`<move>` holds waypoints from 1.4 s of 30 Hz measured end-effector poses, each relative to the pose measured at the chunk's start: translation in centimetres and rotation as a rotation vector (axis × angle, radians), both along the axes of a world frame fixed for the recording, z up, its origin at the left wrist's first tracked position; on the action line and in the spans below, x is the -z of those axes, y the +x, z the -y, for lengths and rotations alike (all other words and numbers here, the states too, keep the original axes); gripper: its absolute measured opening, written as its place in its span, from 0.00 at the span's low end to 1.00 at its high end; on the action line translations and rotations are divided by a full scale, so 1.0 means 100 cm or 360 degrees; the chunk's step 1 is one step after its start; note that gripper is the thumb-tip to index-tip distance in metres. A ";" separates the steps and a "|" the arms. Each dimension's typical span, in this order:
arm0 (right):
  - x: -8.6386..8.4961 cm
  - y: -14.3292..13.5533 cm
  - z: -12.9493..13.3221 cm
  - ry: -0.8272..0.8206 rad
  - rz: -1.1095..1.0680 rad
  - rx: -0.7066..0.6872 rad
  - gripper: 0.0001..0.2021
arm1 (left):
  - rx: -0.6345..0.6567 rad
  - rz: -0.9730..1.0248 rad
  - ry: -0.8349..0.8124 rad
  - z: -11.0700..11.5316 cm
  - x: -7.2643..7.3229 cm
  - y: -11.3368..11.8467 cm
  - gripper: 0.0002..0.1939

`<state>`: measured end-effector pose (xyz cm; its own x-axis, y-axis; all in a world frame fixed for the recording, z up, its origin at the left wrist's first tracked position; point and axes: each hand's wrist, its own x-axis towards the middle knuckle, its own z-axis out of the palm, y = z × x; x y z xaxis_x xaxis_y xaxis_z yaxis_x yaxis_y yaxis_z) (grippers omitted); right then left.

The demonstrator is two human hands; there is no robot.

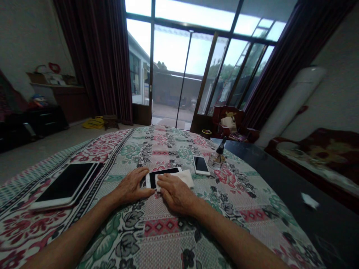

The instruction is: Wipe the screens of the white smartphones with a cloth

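A white smartphone [152,175] with a dark screen lies flat on the flowered tablecloth. At its left end, my left hand [132,185] grips it between thumb and fingers. My right hand [175,192] presses a folded white cloth [187,177] onto the phone's screen, covering much of its right part; whether the cloth is paper or fabric I cannot tell. Just to the right lies a second white smartphone [201,165], face up. Beside that one stands a clear pump bottle [217,158] with a black top.
White tablets [66,183] lie stacked at the left on the tablecloth [161,228]. On the right, a dark surface [297,183] carries a crumpled white piece [310,200]. A wooden chair [228,121] stands beyond the table, near the glass doors.
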<state>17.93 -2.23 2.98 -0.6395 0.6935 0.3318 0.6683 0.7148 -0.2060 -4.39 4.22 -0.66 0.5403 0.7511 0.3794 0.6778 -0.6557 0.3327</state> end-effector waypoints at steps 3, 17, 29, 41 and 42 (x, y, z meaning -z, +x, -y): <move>-0.002 -0.001 -0.002 -0.0024 -0.0026 -0.0131 0.15 | -0.0006 -0.0002 0.0004 0.000 0.000 0.000 0.29; 0.004 0.035 -0.023 -0.0033 -0.0049 0.0454 0.14 | -0.0033 -0.0034 -0.0044 -0.001 0.000 0.001 0.32; -0.005 -0.009 -0.005 -0.0021 0.0046 -0.0124 0.11 | 0.0053 0.0004 -0.0002 0.003 -0.007 0.002 0.22; -0.001 -0.006 -0.039 -0.0003 0.0077 -0.0027 0.15 | 0.0030 -0.0039 -0.0038 0.005 -0.010 0.001 0.28; -0.002 -0.004 -0.034 -0.0009 0.0098 -0.0030 0.16 | 0.0034 -0.0042 -0.0035 0.005 -0.009 0.001 0.28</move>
<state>17.55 1.16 3.18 -0.6717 0.6827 0.2876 0.6660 0.7265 -0.1692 -4.30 3.73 0.28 0.5660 0.7473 0.3482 0.6726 -0.6627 0.3291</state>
